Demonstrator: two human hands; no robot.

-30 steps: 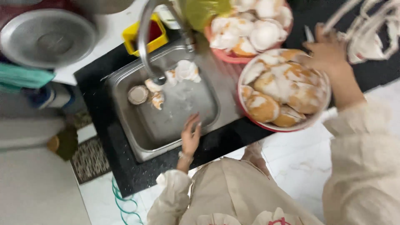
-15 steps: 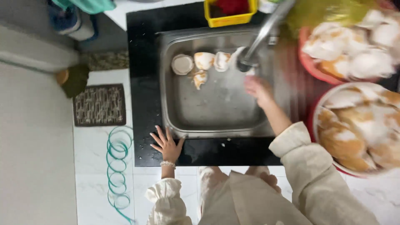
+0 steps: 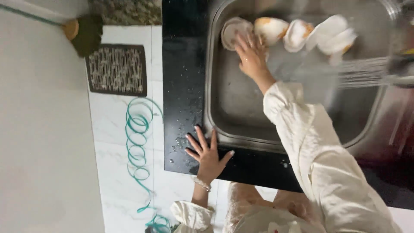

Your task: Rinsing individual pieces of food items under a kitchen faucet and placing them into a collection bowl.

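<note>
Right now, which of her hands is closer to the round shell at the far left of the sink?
Right. The right hand reaches into the sink, fingers at the round shell; the left hand rests flat on the black counter edge.

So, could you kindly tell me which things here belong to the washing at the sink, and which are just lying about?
In use:
right hand
shells
sink
water spray
left hand on the counter

Lying about:
green hose
mat
broom

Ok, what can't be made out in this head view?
- Right hand: its palm faces away, so contact with the round dish is unclear.
- Tap: blurred, cut by the right edge.
- Pale pieces in the sink: smeared, kind unclear.
- Left hand: flat on the counter, holds nothing.
</note>
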